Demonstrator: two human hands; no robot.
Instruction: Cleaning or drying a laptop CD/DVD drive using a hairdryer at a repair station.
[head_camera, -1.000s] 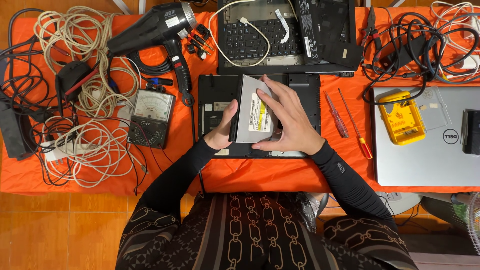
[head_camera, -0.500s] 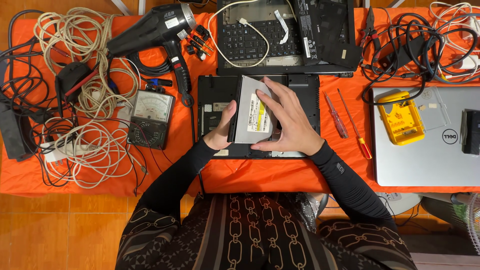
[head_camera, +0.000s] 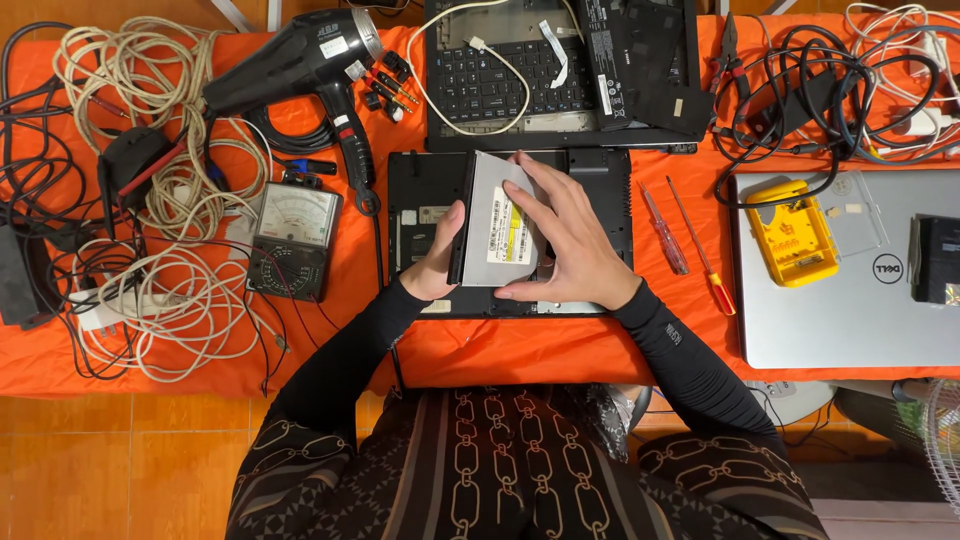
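A flat silver optical drive (head_camera: 500, 220) with a white label is held between both hands above an upturned black laptop base (head_camera: 420, 195) on the orange cloth. My left hand (head_camera: 437, 265) grips the drive's left edge with thumb and fingers. My right hand (head_camera: 565, 240) lies spread over the drive's right side and covers part of it. The drive is tilted, its left edge raised off the laptop.
A black heat gun (head_camera: 300, 60), an analog multimeter (head_camera: 293, 238) and coiled white cables (head_camera: 165, 300) lie left. An opened laptop with keyboard (head_camera: 500, 80) sits behind. Two screwdrivers (head_camera: 690, 240), a yellow tool (head_camera: 792, 235) on a silver laptop (head_camera: 850, 300) and tangled black cables (head_camera: 820, 80) lie right.
The drive has tilted more upright and shifted slightly left over the laptop base; my left hand's grip has moved up along its left edge.
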